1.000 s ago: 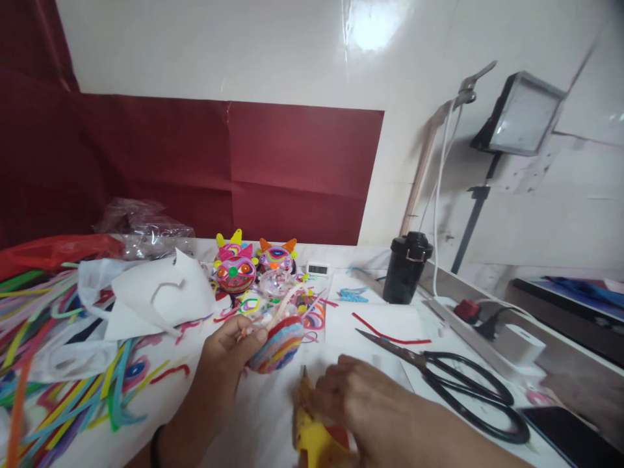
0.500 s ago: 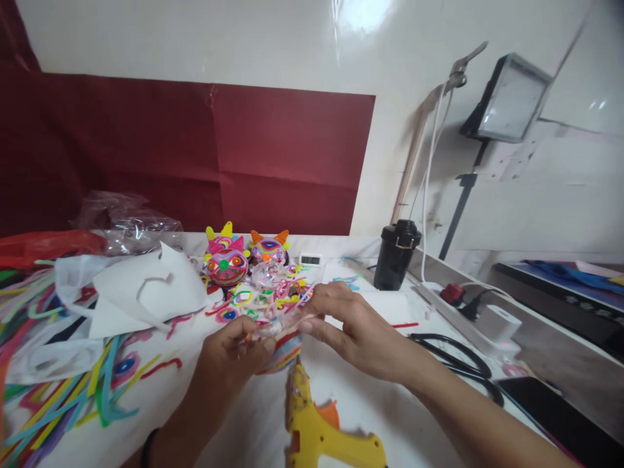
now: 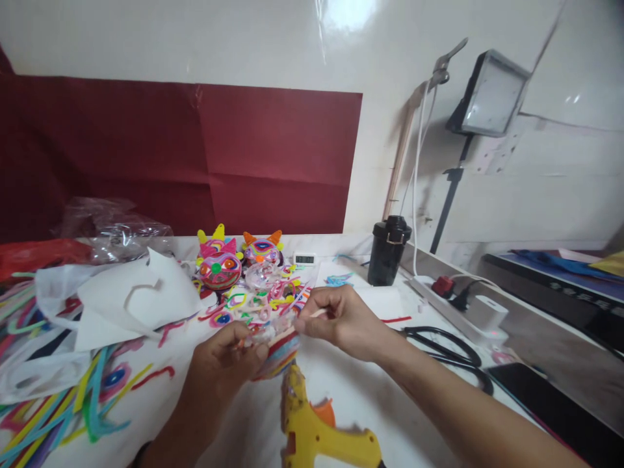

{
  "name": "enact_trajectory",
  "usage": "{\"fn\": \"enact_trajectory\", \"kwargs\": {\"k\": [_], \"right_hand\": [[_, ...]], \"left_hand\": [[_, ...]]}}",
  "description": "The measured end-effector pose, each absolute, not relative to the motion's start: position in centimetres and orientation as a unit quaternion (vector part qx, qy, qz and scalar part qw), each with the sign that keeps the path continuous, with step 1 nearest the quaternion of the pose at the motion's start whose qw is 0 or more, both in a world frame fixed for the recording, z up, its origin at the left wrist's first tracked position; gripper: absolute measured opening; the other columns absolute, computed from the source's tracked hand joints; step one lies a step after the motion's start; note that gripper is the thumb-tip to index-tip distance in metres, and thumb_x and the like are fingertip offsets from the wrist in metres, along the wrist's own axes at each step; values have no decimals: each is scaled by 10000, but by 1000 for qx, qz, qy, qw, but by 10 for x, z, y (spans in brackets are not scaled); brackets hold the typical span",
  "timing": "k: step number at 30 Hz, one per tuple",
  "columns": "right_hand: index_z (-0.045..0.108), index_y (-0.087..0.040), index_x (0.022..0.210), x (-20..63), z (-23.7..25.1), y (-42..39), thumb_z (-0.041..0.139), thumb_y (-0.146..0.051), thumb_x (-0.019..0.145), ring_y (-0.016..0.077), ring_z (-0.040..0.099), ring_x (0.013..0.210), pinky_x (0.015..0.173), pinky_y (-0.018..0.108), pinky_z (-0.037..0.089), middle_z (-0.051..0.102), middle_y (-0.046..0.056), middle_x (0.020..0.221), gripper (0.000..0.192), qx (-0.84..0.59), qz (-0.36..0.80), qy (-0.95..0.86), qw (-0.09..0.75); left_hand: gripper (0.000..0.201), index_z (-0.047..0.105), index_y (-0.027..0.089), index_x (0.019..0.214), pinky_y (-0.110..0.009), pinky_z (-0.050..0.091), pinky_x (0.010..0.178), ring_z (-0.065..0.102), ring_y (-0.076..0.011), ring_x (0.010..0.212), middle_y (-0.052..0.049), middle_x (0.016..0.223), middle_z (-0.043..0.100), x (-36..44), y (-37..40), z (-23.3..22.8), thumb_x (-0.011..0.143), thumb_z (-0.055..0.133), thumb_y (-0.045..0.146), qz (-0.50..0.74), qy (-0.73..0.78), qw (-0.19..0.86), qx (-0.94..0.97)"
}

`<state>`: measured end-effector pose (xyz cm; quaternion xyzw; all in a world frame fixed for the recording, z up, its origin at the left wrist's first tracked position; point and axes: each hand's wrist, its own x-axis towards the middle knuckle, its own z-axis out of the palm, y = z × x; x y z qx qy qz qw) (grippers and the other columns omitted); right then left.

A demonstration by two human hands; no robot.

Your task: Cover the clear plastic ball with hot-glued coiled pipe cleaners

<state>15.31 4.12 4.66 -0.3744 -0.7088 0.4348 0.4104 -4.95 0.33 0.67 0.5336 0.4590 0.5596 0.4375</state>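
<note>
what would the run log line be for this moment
left hand: holds striped ball | right hand: pinches thin strip at ball's top | glue gun: lying on table, untouched | scissors: right of hands

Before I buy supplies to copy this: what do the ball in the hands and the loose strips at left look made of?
Ball: seemingly a clear plastic shell, glossy, wrapped in coloured strips. Loose strips: probably fuzzy pipe cleaners, matte, bent and curled; too blurred to be certain.
</note>
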Motion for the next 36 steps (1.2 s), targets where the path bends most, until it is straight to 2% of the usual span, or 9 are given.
{"fn": "enact_trajectory", "kwargs": {"k": [4,10,18,24,36], "right_hand": [[677,-131,628,150,49,40,748,-193,630,55,331,451,423,205,233,491,-61,508,95,-389,457,-685,413],[632,-135,567,147,52,40,825,-296,535,67,346,460,449,219,247,477,-64,473,254,-408,480,-646,430],[665,-142,590,148,50,44,774,-271,545,99,447,522,542,252,341,562,-36,527,175,-388,510,-625,447],[657,-141,594,147,49,45,735,-228,544,96,454,510,570,265,364,593,-26,541,127,-370,534,-611,452],[595,-146,552,147,47,47,876,-263,425,70,422,473,495,226,286,560,-50,490,330,-372,593,-556,448]], "left_hand": [[256,611,172,583,-205,415,506,503,-110,519,37,537,598,-50,5,5,627,781,358,568,460,440,522],[245,683,179,639,-222,492,550,596,-141,570,13,600,684,-50,6,5,545,845,338,592,432,495,467],[252,664,174,602,-198,470,509,573,-122,534,33,572,662,-42,-1,13,509,871,284,642,427,475,425],[268,667,166,587,-217,492,538,600,-140,555,10,583,688,-44,-1,15,499,879,305,631,411,500,427],[284,689,187,636,-230,524,554,636,-149,569,13,620,730,-46,1,13,487,888,323,629,400,523,414]]}}
